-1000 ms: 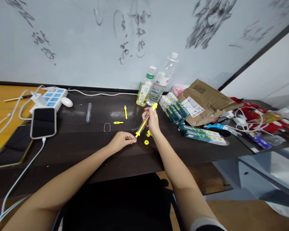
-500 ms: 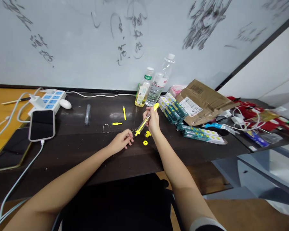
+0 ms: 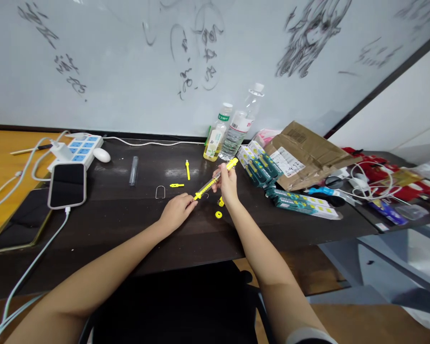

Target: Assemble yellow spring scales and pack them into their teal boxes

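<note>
A slim clear tube (image 3: 210,183) with yellow fittings and a yellow inner strip slants over the dark table, upper end to the right. My right hand (image 3: 225,183) grips it near the upper yellow end piece. My left hand (image 3: 179,210) is closed at its lower yellow tip, thumb and finger pinching there. Under the tube and right hand lie small yellow parts (image 3: 221,202), partly hidden, and a yellow ring (image 3: 218,215). Left of the tube are a flat yellow piece (image 3: 177,185), a yellow stick (image 3: 188,170), a bent wire loop (image 3: 160,192) and a loose clear tube (image 3: 134,171).
Two bottles, a tea bottle (image 3: 215,138) and a water bottle (image 3: 238,129), stand by the whiteboard (image 3: 129,71). Green boxes (image 3: 303,203) and a cardboard package (image 3: 301,153) lie to the right. At left are a power strip (image 3: 84,149), a phone (image 3: 67,185) and cables.
My left hand has shifted onto the tube's lower yellow tip; earlier it was just below, at a thin wire. The right hand keeps its grip. The view has shifted slightly.
</note>
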`<state>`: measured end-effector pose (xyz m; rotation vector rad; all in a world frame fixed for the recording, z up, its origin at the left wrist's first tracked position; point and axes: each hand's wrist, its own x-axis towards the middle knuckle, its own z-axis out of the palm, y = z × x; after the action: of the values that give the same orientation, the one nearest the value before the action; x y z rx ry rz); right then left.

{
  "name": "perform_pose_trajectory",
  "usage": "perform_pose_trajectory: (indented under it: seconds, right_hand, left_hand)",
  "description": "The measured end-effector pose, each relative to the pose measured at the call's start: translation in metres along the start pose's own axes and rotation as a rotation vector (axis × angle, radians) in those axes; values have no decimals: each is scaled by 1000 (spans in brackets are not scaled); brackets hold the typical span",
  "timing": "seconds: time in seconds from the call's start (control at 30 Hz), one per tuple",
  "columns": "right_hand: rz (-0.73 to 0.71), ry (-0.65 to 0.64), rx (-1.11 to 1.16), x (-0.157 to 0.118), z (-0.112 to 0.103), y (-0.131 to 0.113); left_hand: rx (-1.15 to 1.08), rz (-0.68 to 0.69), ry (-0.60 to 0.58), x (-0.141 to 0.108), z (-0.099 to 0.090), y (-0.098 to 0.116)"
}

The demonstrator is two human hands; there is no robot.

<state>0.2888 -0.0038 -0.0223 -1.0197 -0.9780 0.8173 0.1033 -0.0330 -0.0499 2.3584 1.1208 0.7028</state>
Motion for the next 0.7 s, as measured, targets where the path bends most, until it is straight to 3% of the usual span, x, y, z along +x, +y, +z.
perform_pose_trajectory:
  seconds: [0.23, 0.37, 0.7]
  right_hand:
    - [45, -6, 1, 2, -2, -3]
    - [84, -20, -1, 1, -1, -2]
    - [126, -127, 66, 0, 2, -2]
  left_hand:
    - [-180, 32, -31, 1, 4, -3]
    - [-294, -19, -97, -1, 6, -1]
    - [-777, -76, -145, 0, 11, 0]
